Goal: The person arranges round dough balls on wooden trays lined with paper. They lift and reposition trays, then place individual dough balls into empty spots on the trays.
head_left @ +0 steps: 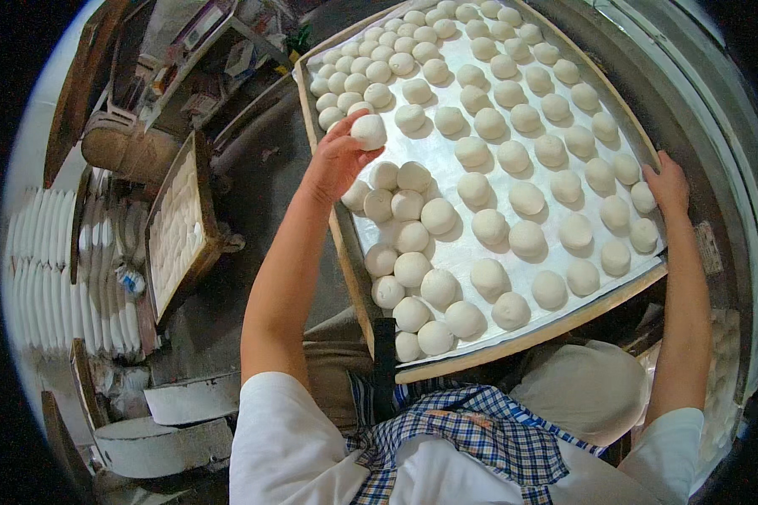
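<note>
A wooden-rimmed tray (514,343) with a pale lining spreads out in front of me, tilted in the view. Many round white dough balls (526,199) lie on it, bunched along the left side and spaced apart over the middle and right. Between the fingers and thumb of my left hand (338,156) is one dough ball (368,132), held over the tray's left part. My right hand (669,183) grips the tray's right rim; its fingertips are partly hidden by the dough and rim.
A smaller wooden-framed tray (200,244) stands tilted at the left. Stacked white bags (72,261) are at the far left, with two round pale containers (164,446) below them. A cluttered shelf (195,63) stands at the upper left. A black strap (384,362) hangs by the tray's near left corner.
</note>
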